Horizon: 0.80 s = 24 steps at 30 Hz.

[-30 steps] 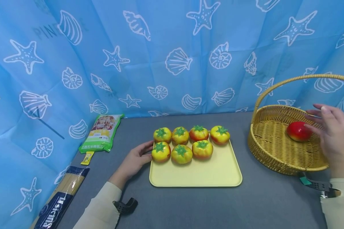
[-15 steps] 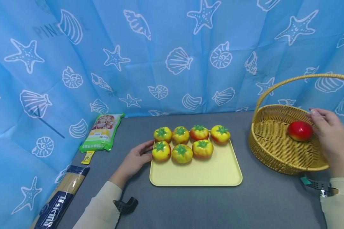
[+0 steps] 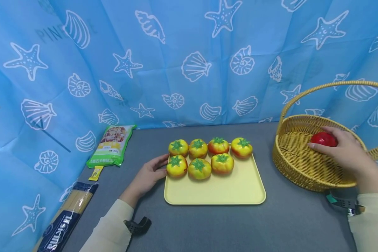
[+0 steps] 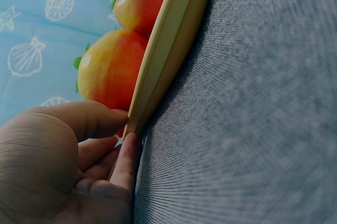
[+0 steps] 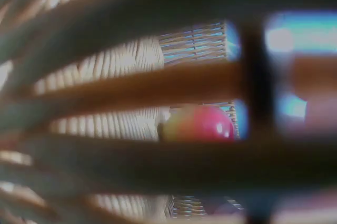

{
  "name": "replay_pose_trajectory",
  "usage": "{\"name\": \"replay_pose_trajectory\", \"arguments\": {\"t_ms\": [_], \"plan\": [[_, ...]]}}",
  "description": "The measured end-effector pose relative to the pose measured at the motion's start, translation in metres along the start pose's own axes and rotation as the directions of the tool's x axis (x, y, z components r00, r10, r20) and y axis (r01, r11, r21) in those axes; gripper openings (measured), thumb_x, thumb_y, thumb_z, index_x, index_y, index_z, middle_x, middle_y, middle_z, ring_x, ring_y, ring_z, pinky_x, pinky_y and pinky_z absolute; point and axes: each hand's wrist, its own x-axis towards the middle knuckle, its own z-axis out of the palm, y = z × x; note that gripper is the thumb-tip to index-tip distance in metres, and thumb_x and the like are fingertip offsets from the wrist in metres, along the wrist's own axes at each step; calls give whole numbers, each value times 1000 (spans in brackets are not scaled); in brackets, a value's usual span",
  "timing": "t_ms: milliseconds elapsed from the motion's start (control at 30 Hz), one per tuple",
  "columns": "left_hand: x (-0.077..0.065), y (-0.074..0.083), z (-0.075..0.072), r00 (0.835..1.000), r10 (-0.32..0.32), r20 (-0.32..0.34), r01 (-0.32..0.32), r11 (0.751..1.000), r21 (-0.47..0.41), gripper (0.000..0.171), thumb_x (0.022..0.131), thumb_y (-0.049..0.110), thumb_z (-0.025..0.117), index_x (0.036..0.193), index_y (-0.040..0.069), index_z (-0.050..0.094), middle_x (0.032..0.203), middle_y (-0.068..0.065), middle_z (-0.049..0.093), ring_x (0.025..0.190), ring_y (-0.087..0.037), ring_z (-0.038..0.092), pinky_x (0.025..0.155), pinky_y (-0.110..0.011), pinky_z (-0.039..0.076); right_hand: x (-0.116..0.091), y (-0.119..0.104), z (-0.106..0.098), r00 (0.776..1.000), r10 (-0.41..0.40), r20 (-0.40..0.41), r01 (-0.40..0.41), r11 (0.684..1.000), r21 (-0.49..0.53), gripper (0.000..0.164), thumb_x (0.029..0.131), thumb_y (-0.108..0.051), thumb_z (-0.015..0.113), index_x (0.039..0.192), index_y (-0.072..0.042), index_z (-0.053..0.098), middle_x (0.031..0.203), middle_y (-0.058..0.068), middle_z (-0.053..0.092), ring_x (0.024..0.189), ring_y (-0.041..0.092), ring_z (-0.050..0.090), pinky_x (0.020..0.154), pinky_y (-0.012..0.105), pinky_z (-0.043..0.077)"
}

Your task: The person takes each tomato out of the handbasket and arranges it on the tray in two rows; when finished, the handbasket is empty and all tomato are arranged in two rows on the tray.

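My left hand (image 3: 146, 177) pinches the left rim of a pale yellow tray (image 3: 214, 194); in the left wrist view the thumb lies on the rim and fingers are below it. Several yellow-red tomatoes (image 3: 200, 169) with green leafy tops sit in two rows on the tray's back half. At the right, my right hand (image 3: 349, 152) reaches into a wicker basket (image 3: 289, 171) and grips a shiny red fruit (image 3: 323, 139), thumb on the near side and fingers behind. In the right wrist view, blurred wicker strands partly cover the fruit (image 5: 202, 123), which shows a pale yellowish end.
A tall arched handle (image 3: 329, 85) rises over the basket. Along the table's left side lie a green food bag (image 3: 111, 145), a small yellow packet (image 3: 96, 173) and a pack of dry spaghetti (image 3: 66, 218). A blue shell-print curtain (image 3: 176, 63) hangs behind the grey table (image 3: 208, 227).
My right hand has moved left and down in the basket and closed around the red fruit, which has shifted slightly left. The left hand and tray have stayed in place.
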Motion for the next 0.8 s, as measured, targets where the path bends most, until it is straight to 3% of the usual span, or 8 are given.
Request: {"name": "replay_pose_trajectory", "arguments": {"t_ms": [67, 200, 367, 533, 600, 733, 800], "plan": [[0, 0, 0, 1000, -1, -2, 1, 1000, 0, 68, 100, 10, 70, 164, 7, 48, 157, -13, 57, 140, -29, 58, 117, -50, 46, 0, 1, 1, 1000, 17, -1, -17, 999, -40, 91, 106, -41, 70, 163, 14, 26, 149, 53, 18, 129, 74, 21, 83, 81, 47], [0, 0, 0, 1000, -5, -4, 5, 1000, 7, 68, 100, 11, 70, 164, 8, 48, 157, -13, 57, 140, -29, 58, 117, -50, 46, 0, 3, 3, 999, 36, 24, -34, 998, -55, 87, 104, -40, 74, 160, 14, 33, 151, 54, 9, 130, 77, 17, 86, 85, 39], [-1, 1, 0, 1000, -8, -5, 8, 1000, 5, 68, 100, 10, 70, 164, 9, 48, 157, -12, 57, 140, -29, 59, 117, -50, 47, 2, 8, 2, 994, 20, 105, -12, 997, -74, 90, 102, -36, 78, 161, 13, 29, 140, 54, 17, 125, 72, 21, 80, 73, 47], [-1, 1, 1, 1000, -10, -4, 10, 1000, 3, 68, 100, 11, 70, 164, 8, 48, 157, -12, 57, 140, -29, 58, 117, -49, 46, 5, 12, 1, 972, -44, 230, 66, 994, -92, 87, 100, -27, 81, 158, 13, 31, 136, 51, 36, 119, 68, 43, 80, 62, 58], [-1, 1, 1, 1000, -11, -6, 11, 1000, 6, 68, 100, 11, 70, 164, 8, 48, 157, -12, 57, 140, -29, 58, 117, -49, 46, 6, 12, 2, 972, -62, 228, 81, 994, -73, 86, 99, -22, 82, 157, 15, 31, 136, 48, 43, 116, 66, 50, 81, 60, 60], [-1, 1, 1, 1000, -15, -11, 15, 1000, 10, 68, 100, 11, 70, 164, 9, 49, 157, -12, 58, 140, -29, 58, 117, -50, 47, 7, 11, 1, 981, -64, 183, 67, 998, -10, 85, 100, -14, 80, 153, 21, 23, 136, 48, 39, 117, 67, 47, 80, 54, 60], [0, 1, 1, 1000, -17, -11, 17, 1000, 10, 68, 100, 11, 71, 164, 9, 49, 157, -12, 58, 140, -29, 59, 117, -50, 47, 7, 10, 2, 986, -70, 150, 66, 997, 29, 85, 101, -13, 78, 153, 21, 21, 137, 48, 37, 118, 67, 45, 76, 43, 59]]}}
